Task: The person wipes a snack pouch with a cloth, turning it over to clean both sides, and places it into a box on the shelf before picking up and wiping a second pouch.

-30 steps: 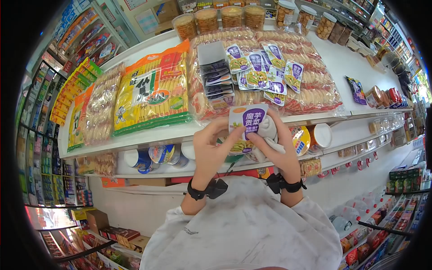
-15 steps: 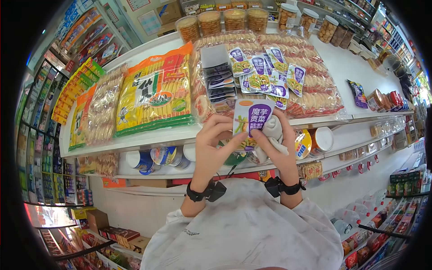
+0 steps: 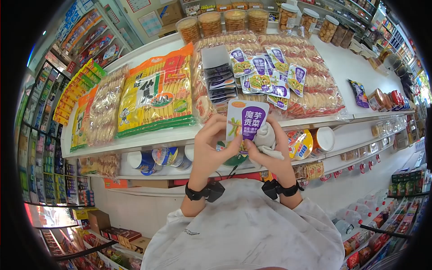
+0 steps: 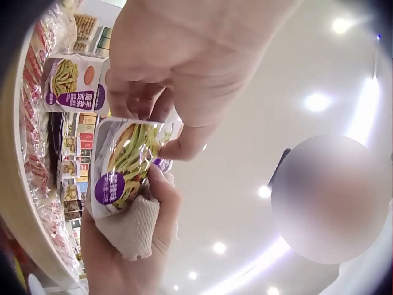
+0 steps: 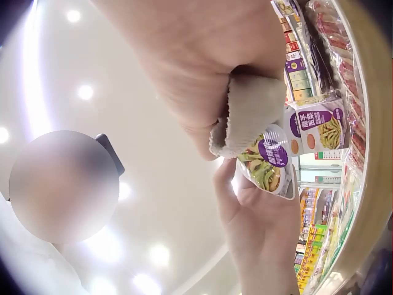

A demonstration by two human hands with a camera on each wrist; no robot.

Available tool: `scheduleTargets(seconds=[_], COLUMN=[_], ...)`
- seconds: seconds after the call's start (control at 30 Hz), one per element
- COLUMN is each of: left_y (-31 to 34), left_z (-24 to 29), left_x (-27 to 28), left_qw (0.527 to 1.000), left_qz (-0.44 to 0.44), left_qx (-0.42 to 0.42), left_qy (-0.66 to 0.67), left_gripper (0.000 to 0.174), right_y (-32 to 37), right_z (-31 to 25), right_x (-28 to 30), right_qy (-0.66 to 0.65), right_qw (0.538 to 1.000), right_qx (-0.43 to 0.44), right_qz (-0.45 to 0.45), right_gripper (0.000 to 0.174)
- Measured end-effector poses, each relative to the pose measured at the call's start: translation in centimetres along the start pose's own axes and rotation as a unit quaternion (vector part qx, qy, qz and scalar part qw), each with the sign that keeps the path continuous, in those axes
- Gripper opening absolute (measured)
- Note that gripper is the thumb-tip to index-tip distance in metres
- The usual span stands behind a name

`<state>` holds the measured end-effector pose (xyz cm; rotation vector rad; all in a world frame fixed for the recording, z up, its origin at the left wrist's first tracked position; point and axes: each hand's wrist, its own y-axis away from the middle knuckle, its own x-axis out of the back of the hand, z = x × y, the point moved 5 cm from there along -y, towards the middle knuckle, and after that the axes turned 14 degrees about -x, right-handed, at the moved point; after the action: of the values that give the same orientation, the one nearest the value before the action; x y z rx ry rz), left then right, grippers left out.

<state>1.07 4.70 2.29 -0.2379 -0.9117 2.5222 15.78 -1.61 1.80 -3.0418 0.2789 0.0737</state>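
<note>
In the head view, a snack packet (image 3: 247, 120), white and purple with green vegetables pictured on it, is held upright in front of the shelf edge. My left hand (image 3: 210, 148) pinches its left side, thumb across the front. My right hand (image 3: 275, 157) grips the lower right side with its thumb on the front. A bunched white cloth (image 3: 266, 136) is tucked in the right hand, against the packet; the left wrist view shows the cloth's (image 4: 132, 227) knitted weave. Behind the packet, most of the fingers are hidden.
On the counter ahead, a box (image 3: 217, 67) of packets stands beside a loose pile of matching packets (image 3: 261, 74), both on bagged round crackers (image 3: 310, 76). A yellow snack bag (image 3: 155, 90) lies left. Plastic tubs (image 3: 234, 22) line the back; instant noodle tubs (image 3: 299, 143) stand below.
The packet has shifted slightly left over the last half second and tilted a little clockwise. Both hands stay on it, and the cloth has moved slightly down and left with the right hand.
</note>
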Motion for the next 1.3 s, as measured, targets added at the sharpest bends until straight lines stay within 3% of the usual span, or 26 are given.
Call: scheduleTargets(seconds=[0.33,0.53,0.7,0.8,0.9,1.03,1.13,1.23,1.27,1.3], left_y=[0.4,0.3,0.4,0.1,0.5,0.7,0.6,0.6,0.9,0.9], left_z=[-0.4,-0.5,-0.9,-0.1,-1.0,-0.6,-0.4,-1.3,-1.7,-1.7], left_x=[-0.8,-0.6,0.5,-0.2,0.0,0.2,0.2,-0.2,-0.8,-1.5], left_qw=[1.000,1.000,0.989,0.985,0.989,0.981,0.980,0.994,0.997,0.999], left_qz=[-0.003,0.017,0.141,0.111,0.092,0.143,0.157,0.090,0.056,0.021], left_qx=[0.009,0.012,0.004,0.081,0.087,0.100,0.090,0.061,0.049,0.038], left_qy=[0.012,0.023,0.051,0.101,0.080,0.090,0.078,0.022,-0.003,-0.027], left_gripper=[0.020,0.021,0.025,0.029,0.032,0.029,0.025,0.020,0.019,0.018], right_y=[0.0,0.1,-0.4,-0.3,-0.1,-0.3,-0.8,-0.8,-0.8,-0.8], right_z=[0.3,1.1,0.8,0.7,0.4,0.9,1.5,-0.1,0.2,0.7], right_x=[0.4,0.4,0.6,0.6,0.4,1.3,3.7,3.1,2.4,2.1], right_qy=[0.032,-0.064,0.006,0.059,0.085,0.101,-0.074,-0.366,-0.400,-0.305], right_qw=[0.999,0.997,1.000,0.998,0.996,0.994,0.986,0.929,0.915,0.951], right_qx=[0.001,-0.029,-0.029,-0.015,-0.006,-0.036,-0.024,0.049,0.049,0.054], right_qz=[-0.001,0.031,-0.004,-0.007,-0.009,0.017,0.150,0.035,-0.015,0.015], right_gripper=[0.045,0.044,0.043,0.041,0.039,0.037,0.049,0.063,0.070,0.070])
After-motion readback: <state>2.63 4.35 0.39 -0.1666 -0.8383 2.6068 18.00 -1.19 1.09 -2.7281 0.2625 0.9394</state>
